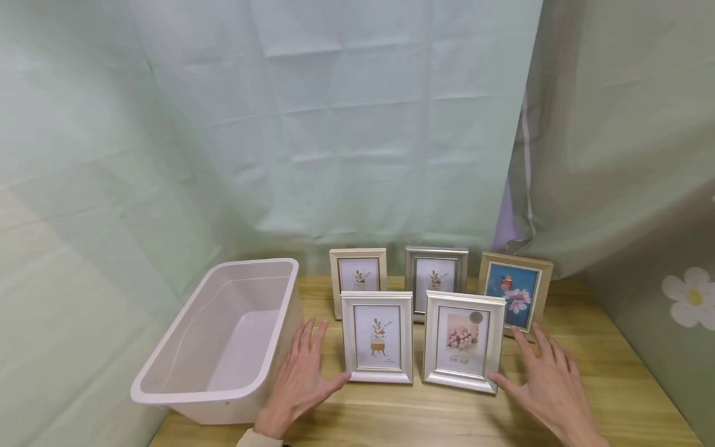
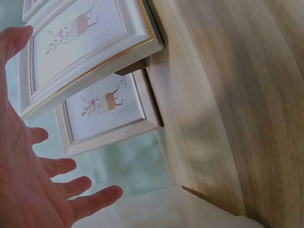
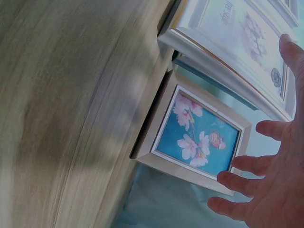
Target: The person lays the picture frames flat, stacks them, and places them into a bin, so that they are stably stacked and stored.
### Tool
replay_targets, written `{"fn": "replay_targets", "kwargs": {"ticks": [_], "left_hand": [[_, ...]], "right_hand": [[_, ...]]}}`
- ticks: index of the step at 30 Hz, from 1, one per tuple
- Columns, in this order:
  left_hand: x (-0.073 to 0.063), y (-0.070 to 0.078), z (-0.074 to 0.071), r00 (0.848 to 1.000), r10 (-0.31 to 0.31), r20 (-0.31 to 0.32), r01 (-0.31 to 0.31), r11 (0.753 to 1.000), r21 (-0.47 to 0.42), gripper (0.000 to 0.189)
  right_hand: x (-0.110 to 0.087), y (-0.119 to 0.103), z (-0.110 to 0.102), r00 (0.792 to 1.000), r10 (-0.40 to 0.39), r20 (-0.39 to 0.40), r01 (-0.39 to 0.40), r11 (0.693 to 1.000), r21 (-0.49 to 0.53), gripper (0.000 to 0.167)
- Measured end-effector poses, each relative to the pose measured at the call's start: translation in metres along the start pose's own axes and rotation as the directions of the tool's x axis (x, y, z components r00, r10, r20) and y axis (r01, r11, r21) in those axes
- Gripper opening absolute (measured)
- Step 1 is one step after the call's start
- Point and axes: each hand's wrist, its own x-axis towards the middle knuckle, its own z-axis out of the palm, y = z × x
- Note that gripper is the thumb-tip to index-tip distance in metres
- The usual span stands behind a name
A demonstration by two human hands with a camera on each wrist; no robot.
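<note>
I list left fingers [image 1: 306,338], spread, between pale tub [image 1: 195,398] and white plant-print frame [image 1: 377,338]. Right fingers [image 1: 523,345], likewise spread, near bouquet-print frame [image 1: 462,343].

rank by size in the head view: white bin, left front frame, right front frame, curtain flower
1. White bin
2. Left front frame, right front frame: nearly alike, unranked
3. Curtain flower

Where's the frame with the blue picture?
In the head view, the blue-picture frame stands rightmost in the back row, right of the grey frame, just beyond the right hand.
</note>
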Motion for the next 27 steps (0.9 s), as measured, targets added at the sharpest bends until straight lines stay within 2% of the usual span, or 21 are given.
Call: {"fn": "replay_targets", "kwargs": {"ticks": [7,13,20,23,27], "left_hand": [[-0.001,-0.001,0.001,0.999,0.021,-0.041,-0.022,1.0,-0.01,0.108],[-0.002,-0.002,0.0,0.997,0.01,-0.074,-0.015,0.998,-0.068,0.102],[-0.005,0.004,-0.007,0.99,0.002,-0.141,-0.019,0.993,-0.119,0.096],[-0.006,0.008,-0.01,0.982,0.018,-0.187,-0.045,0.989,-0.14,0.091],[-0.008,0.012,-0.013,0.967,0.055,-0.248,-0.092,0.986,-0.139,0.083]], "right_hand": [[-0.001,-0.001,-0.003,1.0,0.017,0.006,-0.018,0.999,0.043,0.11],[0.0,-0.006,-0.008,0.998,0.016,-0.067,-0.007,0.992,0.123,0.102],[0.005,-0.02,-0.016,0.979,-0.045,-0.198,0.093,0.965,0.244,0.09],[0.007,-0.032,-0.022,0.973,-0.07,-0.218,0.135,0.945,0.297,0.086],[0.013,-0.049,-0.028,0.963,-0.123,-0.239,0.198,0.927,0.319,0.078]]}}
